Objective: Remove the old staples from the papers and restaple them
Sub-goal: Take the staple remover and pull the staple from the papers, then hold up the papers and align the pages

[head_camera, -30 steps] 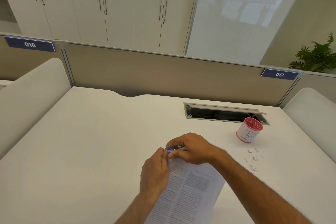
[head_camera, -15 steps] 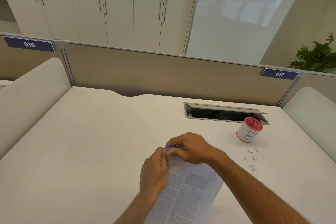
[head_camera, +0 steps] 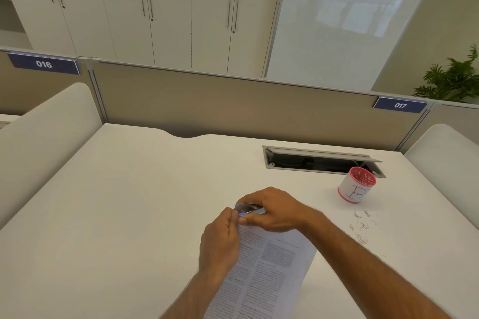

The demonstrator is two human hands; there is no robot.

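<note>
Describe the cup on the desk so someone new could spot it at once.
Start at the open cable hatch set into the white desk, toward its far right. The cup stands just in front of the hatch's right end, with loose staples scattered nearer the person. It is the only upright container: white sides, red rim and base, a hand-drawn letter B.

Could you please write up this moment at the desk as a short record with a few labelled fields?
Surface: white desk
Papers: printed white sheets, lying flat
Left hand: pinches the papers' top corner
Right hand: grips a small blue-and-silver metal tool at that corner
Loose bits: scattered dark staples, right of the papers
Container: red-rimmed white cup marked B, upright near the open cable tray
</note>
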